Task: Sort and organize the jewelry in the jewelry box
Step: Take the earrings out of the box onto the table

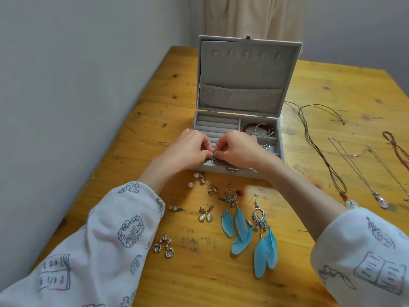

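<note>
A grey velvet jewelry box (239, 169) stands open on the wooden table, lid upright. My left hand (190, 149) and my right hand (236, 147) meet over the ring rolls (217, 125) at the box's front left. Their fingertips pinch a small silver ring (213, 159) at the front roll. Red and green bracelets (259, 129) lie in the back right compartment. Small silver pieces (266, 146) sit in the compartment in front of it. Blue feather earrings (247, 227), teardrop earrings (205, 214), pearl studs (194, 179) and crystal drop earrings (163, 247) lie on the table in front of the box.
Several necklaces (345, 173) are spread on the table (210, 273) to the right of the box. A grey wall runs along the table's left edge. A pale curtain (241, 16) hangs behind the box.
</note>
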